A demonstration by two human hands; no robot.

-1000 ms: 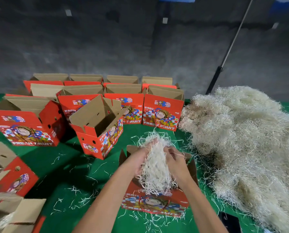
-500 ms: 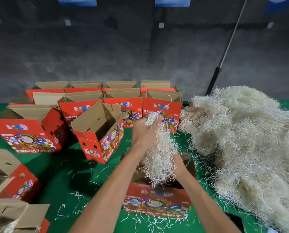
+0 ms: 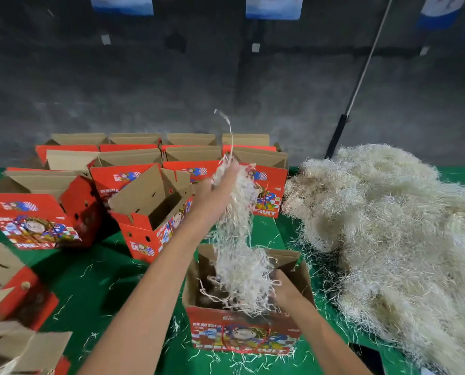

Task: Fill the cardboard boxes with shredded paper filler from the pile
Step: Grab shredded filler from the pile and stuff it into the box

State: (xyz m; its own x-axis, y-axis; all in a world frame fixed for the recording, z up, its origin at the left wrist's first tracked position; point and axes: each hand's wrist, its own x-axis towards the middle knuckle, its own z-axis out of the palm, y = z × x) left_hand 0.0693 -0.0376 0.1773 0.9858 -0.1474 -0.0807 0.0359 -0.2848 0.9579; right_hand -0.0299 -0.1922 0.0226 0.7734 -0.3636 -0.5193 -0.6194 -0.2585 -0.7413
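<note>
- The pile (image 3: 393, 239) of shredded paper lies at three o'clock on the green surface (image 3: 90, 277), well clear of the open box (image 3: 242, 331) at six o'clock.
- Empty boxes (image 3: 150, 212) wait from nine to twelve o'clock.
- A clump of filler (image 3: 239, 239) stretches between both hands into that open box.
- The left hand (image 3: 220, 185) is raised toward twelve o'clock, its fingers curled round the clump's top; half a second ago it was lower and nearer the box.
- The right hand (image 3: 282, 288) is down inside the box amid strands; its fingers are hidden, so I cannot tell their grip.
- To do this well, I judge: tease the clump loose, then press it evenly into the corners.
</note>
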